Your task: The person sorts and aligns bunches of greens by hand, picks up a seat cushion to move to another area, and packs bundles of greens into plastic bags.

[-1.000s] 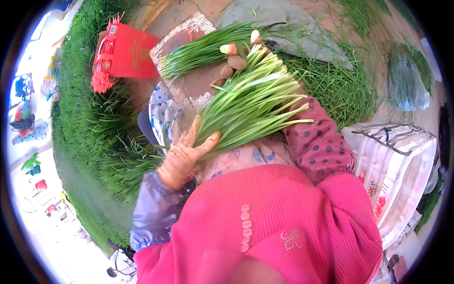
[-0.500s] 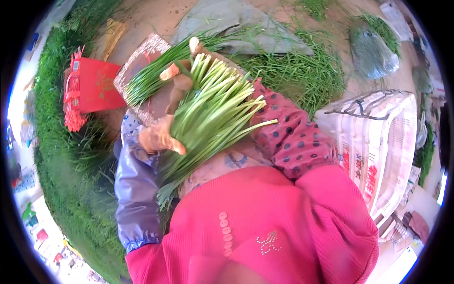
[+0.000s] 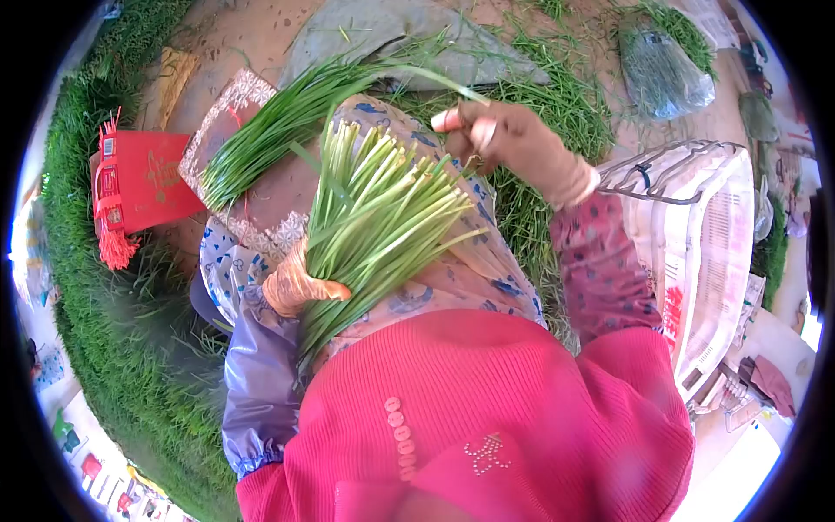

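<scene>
My left hand (image 3: 303,283), in a tan glove, is wrapped round a thick bunch of green stalks (image 3: 383,204) over my lap, pale cut ends upward. To the right of the bunch my right hand (image 3: 513,143), in a brown glove with bare fingertips, is raised and pinches the pale end of a single long green stalk (image 3: 435,76). That stalk arcs away to the left. Beyond my left hand, another bundle of green leaves (image 3: 270,130) lies on a patterned board (image 3: 213,104).
A red box (image 3: 156,178) with red ties stands at the left, beside a long bank of greens (image 3: 113,348). Grey cloth (image 3: 391,35) and loose greens (image 3: 565,104) lie ahead. A white crate (image 3: 696,252) and a plastic bag of greens (image 3: 665,78) are at the right.
My right hand has left the bunch and swung to the right with one stalk. My left hand has closed round the bunch. The view has shifted, so the surroundings sit farther left.
</scene>
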